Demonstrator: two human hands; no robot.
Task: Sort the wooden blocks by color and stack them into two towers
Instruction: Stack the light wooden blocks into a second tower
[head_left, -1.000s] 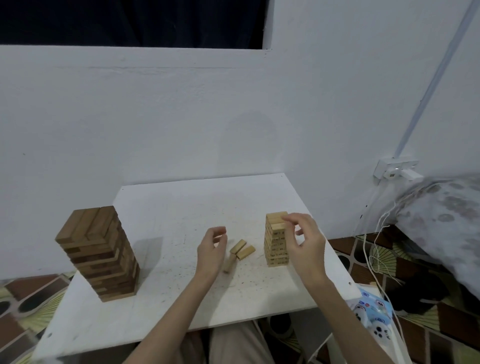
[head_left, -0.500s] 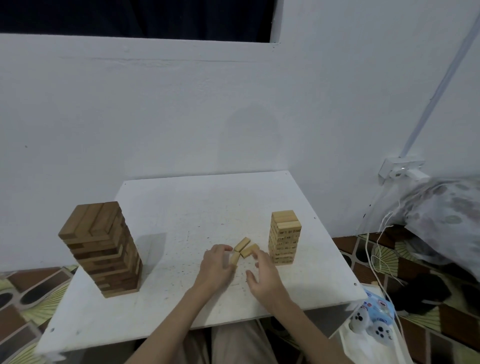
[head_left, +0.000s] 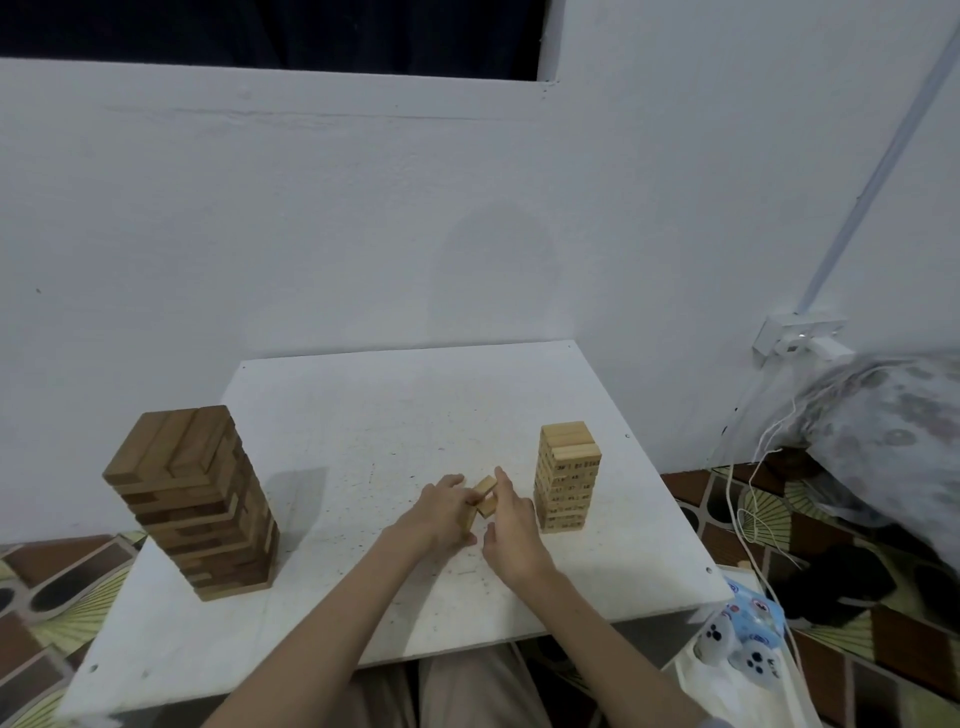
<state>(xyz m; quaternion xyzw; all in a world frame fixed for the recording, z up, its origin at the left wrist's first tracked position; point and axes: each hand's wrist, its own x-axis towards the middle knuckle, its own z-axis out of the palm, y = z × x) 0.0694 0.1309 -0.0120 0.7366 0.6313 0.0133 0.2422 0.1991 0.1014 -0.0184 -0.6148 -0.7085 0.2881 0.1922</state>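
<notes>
Left hand and right hand pinch loose light blocks; light tower print too small to read.

White table — dark tower, light tower, loose blocks.

Dark-brown tower, pale tower, white table.

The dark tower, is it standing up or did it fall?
Standing up. The dark tower rises in stacked layers on the white table.
</notes>
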